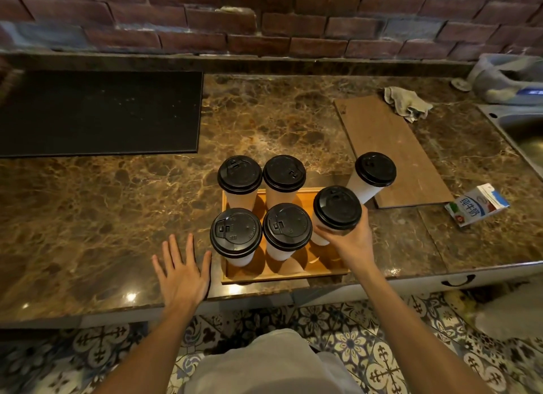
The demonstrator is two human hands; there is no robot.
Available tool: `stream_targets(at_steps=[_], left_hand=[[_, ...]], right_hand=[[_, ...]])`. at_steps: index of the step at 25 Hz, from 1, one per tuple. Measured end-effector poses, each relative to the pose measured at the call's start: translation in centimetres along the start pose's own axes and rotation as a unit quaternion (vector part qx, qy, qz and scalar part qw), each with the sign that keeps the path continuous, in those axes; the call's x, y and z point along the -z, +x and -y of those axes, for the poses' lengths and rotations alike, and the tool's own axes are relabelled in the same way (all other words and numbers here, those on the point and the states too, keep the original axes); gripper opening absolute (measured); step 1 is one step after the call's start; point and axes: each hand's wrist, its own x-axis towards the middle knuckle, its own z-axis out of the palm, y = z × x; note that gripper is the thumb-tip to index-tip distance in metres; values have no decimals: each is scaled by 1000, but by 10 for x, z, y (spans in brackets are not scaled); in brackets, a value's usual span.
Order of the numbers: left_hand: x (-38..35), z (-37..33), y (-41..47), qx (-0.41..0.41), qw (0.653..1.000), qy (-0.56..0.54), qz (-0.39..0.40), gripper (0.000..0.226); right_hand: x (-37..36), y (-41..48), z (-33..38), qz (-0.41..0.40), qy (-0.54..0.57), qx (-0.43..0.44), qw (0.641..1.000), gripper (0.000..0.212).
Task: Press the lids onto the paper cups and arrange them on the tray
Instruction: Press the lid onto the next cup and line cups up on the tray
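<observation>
L hand (180,271) spread, R hand (351,241) grips cup (336,210)

Glossy brown marble desk (117,217) carries a smooth wooden tray (282,276), matt paper cups (244,198) with black plastic lids (239,175).

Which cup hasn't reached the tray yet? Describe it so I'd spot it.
Find the wooden tray at the counter's front edge, then look right and back to the brown board. The white cup with a black lid by the board's near corner is it: alone and untouched, while the right hand grips a second cup at the tray.
</observation>
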Motion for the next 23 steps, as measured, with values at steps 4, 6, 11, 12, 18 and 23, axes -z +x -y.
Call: stream_targets(at_steps=[4, 6, 11, 12, 18, 23], left_hand=[[-3, 1, -1, -10, 1000, 5, -23, 79], [-4, 1, 0, -13, 999, 4, -29, 79], [-7, 1, 0, -16, 999, 0, -39, 76], [-7, 1, 0, -16, 999, 1, -41, 76], [-5, 0, 0, -17, 999, 7, -43, 74], [-4, -1, 1, -14, 999, 8, -43, 74]], right_hand=[[-2, 3, -9, -1, -14, -6, 1000, 89], [-3, 8, -9, 4, -16, -6, 1000, 88], [-9, 31, -7, 14, 4, -10, 1000, 89], [-10, 36, -5, 16, 6, -10, 1000, 90], [-18, 64, 4, 28, 1, 0, 1000, 90], [-23, 76, 9, 33, -1, 10, 999, 90]])
